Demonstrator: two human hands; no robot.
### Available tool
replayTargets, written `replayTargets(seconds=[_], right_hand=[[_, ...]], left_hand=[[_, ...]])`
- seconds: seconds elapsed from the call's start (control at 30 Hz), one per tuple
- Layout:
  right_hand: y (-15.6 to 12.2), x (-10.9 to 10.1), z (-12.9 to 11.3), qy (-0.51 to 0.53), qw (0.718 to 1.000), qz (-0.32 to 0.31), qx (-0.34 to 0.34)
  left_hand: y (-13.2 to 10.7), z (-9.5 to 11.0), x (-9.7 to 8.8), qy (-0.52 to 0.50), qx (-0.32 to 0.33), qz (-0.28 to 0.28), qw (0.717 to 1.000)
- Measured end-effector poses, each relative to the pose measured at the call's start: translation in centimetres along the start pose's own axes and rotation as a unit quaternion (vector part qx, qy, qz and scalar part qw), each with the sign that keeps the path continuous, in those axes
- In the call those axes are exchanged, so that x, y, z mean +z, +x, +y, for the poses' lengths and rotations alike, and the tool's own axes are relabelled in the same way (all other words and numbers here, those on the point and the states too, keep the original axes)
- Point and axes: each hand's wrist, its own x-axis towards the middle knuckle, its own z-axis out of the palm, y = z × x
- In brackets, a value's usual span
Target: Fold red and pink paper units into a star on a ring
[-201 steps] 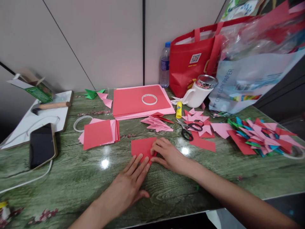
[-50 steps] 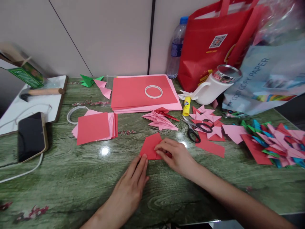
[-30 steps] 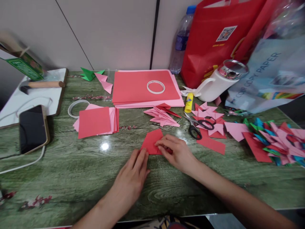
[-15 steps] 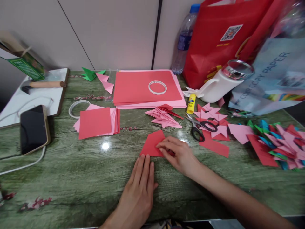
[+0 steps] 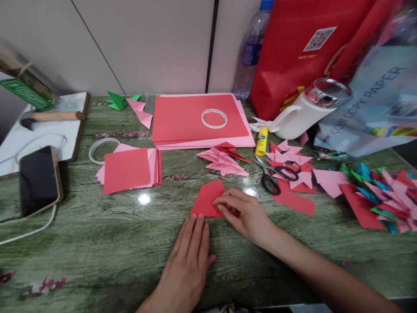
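Observation:
A folded piece of red paper [image 5: 207,198] lies on the green wood-grain table in front of me. My left hand [image 5: 187,258] rests flat, its fingers stretched out and the tips touching the paper's lower left edge. At the paper's right side, my right hand [image 5: 244,213] has thumb and fingers drawn together on its edge; the exact grip is partly hidden by the fingers. Just beyond the paper is a bundle of folded pink and red pieces [image 5: 223,161]. To the left sits a stack of red and pink paper squares [image 5: 126,170].
Scissors [image 5: 270,184], a glue stick [image 5: 261,141] and a white mug [image 5: 293,119] stand or lie to the right. Colourful folded pieces [image 5: 387,191] pile up farther right. Large red sheets [image 5: 182,119] bear a tape roll [image 5: 202,118]. A phone [image 5: 38,182] lies left.
The view has shifted slightly, so things at the left sit a little farther left. Both hands keep nearly the same place on the red paper, whose shape looks unchanged.

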Motion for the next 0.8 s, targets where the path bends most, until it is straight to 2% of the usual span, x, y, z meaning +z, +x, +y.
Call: replayTargets(seconds=[0.13,0.33,0.57,0.8], right_hand=[[0.1,-0.1,-0.2,-0.008,1.0,-0.005,0.0],[0.0,-0.3,-0.1,0.003,1.0,-0.008,0.003],[0.0,-0.4,-0.2,-0.024,1.0,-0.01,0.008],[0.0,-0.2,-0.2,-0.046,0.999,-0.011,-0.006]], left_hand=[[1.0,0.2,-0.1,0.002,-0.007,0.024,1.0],[2.4,1.0,0.0,0.014,-0.061,0.013,0.998],[2.0,0.8,0.5,0.04,-0.027,0.012,0.999],[2.6,1.6,0.4,0.045,-0.056,-0.014,0.997]])
